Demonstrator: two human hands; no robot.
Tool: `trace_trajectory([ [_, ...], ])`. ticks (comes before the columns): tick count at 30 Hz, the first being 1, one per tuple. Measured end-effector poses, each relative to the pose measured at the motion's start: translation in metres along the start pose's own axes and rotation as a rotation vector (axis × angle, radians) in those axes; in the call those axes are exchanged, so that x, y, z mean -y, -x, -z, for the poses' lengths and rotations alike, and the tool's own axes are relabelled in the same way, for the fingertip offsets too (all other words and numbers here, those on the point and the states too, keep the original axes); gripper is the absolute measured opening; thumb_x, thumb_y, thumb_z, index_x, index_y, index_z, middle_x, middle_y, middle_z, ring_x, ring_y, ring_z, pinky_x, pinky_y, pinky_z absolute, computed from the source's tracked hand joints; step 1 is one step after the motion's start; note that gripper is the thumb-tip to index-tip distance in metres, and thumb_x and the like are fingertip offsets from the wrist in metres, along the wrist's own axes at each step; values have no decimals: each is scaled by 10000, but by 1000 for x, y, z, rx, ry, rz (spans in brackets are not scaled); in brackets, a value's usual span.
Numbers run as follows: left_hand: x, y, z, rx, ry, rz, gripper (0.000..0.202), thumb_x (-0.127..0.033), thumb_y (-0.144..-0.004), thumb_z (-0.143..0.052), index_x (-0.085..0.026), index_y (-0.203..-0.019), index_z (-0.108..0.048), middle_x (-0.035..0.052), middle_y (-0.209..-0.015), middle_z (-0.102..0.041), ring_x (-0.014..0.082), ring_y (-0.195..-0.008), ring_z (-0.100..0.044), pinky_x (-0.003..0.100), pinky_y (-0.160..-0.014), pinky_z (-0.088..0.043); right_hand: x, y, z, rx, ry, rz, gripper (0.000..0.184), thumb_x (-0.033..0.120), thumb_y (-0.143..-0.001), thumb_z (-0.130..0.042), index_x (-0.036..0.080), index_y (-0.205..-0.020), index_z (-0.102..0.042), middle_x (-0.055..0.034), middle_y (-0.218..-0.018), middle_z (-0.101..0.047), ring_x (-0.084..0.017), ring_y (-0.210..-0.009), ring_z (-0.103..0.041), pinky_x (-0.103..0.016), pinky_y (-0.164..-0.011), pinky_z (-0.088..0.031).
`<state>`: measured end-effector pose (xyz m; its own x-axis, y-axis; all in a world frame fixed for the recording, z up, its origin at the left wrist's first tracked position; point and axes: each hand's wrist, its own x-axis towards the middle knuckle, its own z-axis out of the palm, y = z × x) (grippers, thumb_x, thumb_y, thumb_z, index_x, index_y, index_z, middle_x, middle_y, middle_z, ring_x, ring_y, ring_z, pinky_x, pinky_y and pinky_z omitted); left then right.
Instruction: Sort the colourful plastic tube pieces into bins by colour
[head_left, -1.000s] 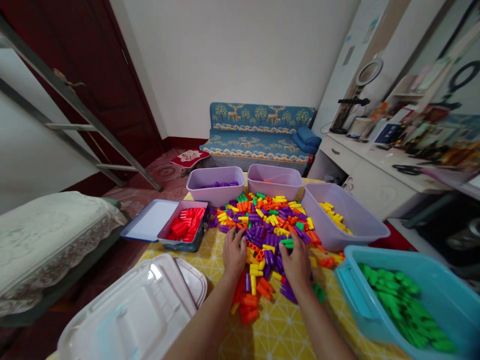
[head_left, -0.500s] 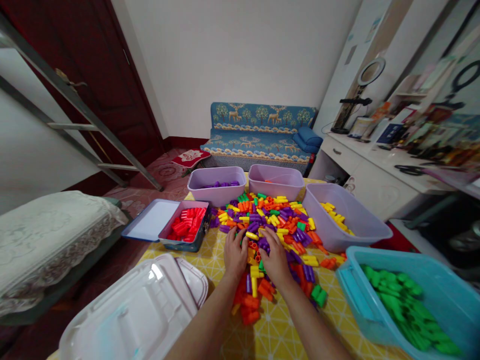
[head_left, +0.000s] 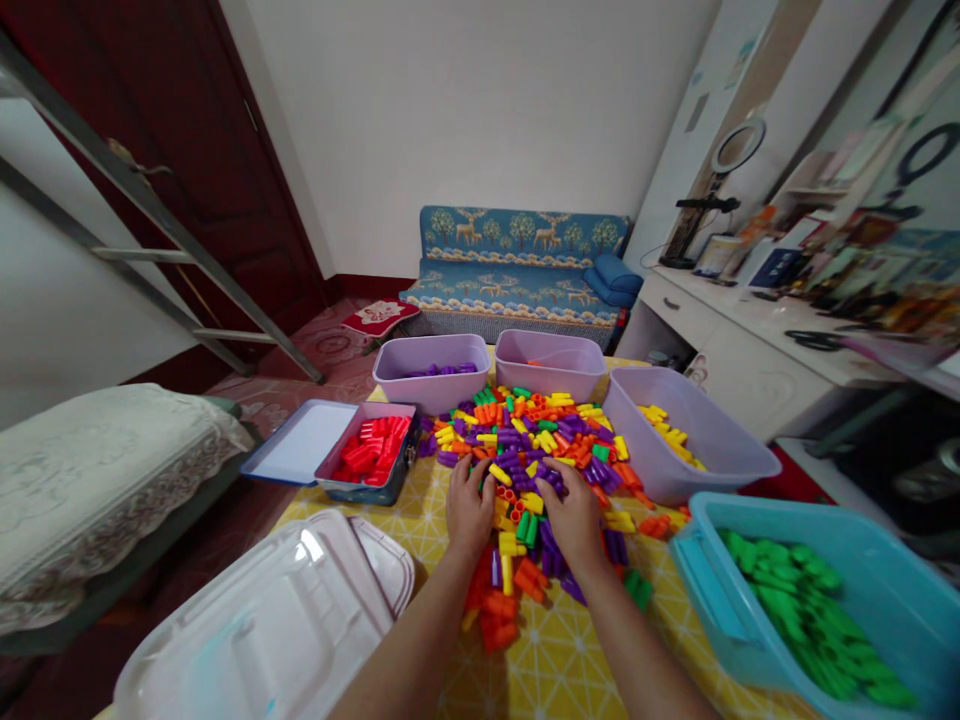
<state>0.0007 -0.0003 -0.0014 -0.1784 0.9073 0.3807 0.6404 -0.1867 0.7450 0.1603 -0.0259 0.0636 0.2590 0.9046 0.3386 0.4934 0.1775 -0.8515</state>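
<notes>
A heap of plastic building pieces (head_left: 517, 440) in purple, yellow, orange and green is spread over the table. My left hand (head_left: 470, 510) is at the heap's near left side, its thumb and fingertips closed on one end of a yellow piece (head_left: 500, 475). To the right, my right hand (head_left: 574, 515) reaches into the heap, thumb and forefinger around a purple piece (head_left: 553, 481); its other fingers are partly hidden. Between the hands lie orange pieces and a green pair (head_left: 528, 529). Yellow and orange pieces (head_left: 499, 605) lie between my forearms.
A tin box (head_left: 367, 490) of red pieces stands left, near white lids (head_left: 262, 620). Lilac bins behind hold purple pieces (head_left: 431, 400) and a little orange (head_left: 551, 385). A lilac bin (head_left: 675, 485) with yellow pieces and a blue bin (head_left: 720, 590) with green ones stand right.
My right hand has moved a little right, uncovering a green pair and purple pieces between the hands. The yellow piece at my left fingertips is now more tilted.
</notes>
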Motion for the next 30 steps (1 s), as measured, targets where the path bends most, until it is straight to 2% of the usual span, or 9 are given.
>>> trace_trajectory([
  [3, 0, 0, 0, 3, 1, 6, 329, -277, -908, -478, -222, -1169, -670, 107, -1329, -549, 263, -1290, -466, 476, -1110, -376, 5, 2, -1, -1, -59, -16, 355, 405, -792, -588, 189, -1064, -661, -111, -1085, -698, -252, -1016, -637, -417, -920, -489],
  [10, -3, 0, 2, 18, 14, 21, 330, -283, -907, -476, -227, -1171, -666, 95, -1343, -541, 259, -1300, -455, 462, -1123, -361, 0, 1, -4, 39, 65, 15, 338, 511, -796, -586, 189, -851, -673, -102, -889, -688, -255, -881, -635, -391, -816, -495],
  [16, -1, 0, 1, 5, 21, 19, 322, -278, -897, -489, -239, -1161, -670, 85, -1335, -550, 251, -1291, -467, 458, -1117, -370, -1, 1, 1, 58, 167, 99, 282, 479, -824, -575, 210, -818, -663, -90, -895, -697, -253, -901, -620, -383, -822, -473],
  [21, -1, -1, 1, 12, -1, 19, 331, -272, -901, -481, -222, -1170, -666, 101, -1340, -545, 253, -1294, -460, 456, -1118, -367, 12, 1, 4, 29, 186, -48, 348, 513, -834, -553, 206, -948, -670, -73, -861, -721, -234, -774, -650, -336, -704, -471],
  [25, 0, 0, 0, 3, 12, 9, 322, -263, -896, -487, -230, -1158, -672, 93, -1331, -550, 245, -1285, -470, 455, -1115, -370, 14, -2, 5, 195, 97, -44, 271, 441, -812, -584, 212, -929, -671, -41, -832, -721, -201, -732, -655, -291, -660, -472],
  [28, 0, 0, 0, 0, 17, 6, 320, -265, -894, -491, -225, -1152, -676, 98, -1322, -555, 247, -1280, -475, 457, -1108, -377, 15, -13, 4, 446, 162, 11, 95, 268, -719, -641, 221, -790, -683, 1, -734, -694, -165, -652, -625, -251, -595, -449],
  [30, 0, 0, 0, -5, 19, 8, 321, -266, -892, -491, -228, -1150, -678, 96, -1312, -561, 252, -1279, -477, 463, -1104, -381, 23, -26, 2, 605, 197, 37, 43, 190, -644, -664, 218, -676, -669, 22, -623, -651, -147, -581, -592, -236, -556, -435],
])
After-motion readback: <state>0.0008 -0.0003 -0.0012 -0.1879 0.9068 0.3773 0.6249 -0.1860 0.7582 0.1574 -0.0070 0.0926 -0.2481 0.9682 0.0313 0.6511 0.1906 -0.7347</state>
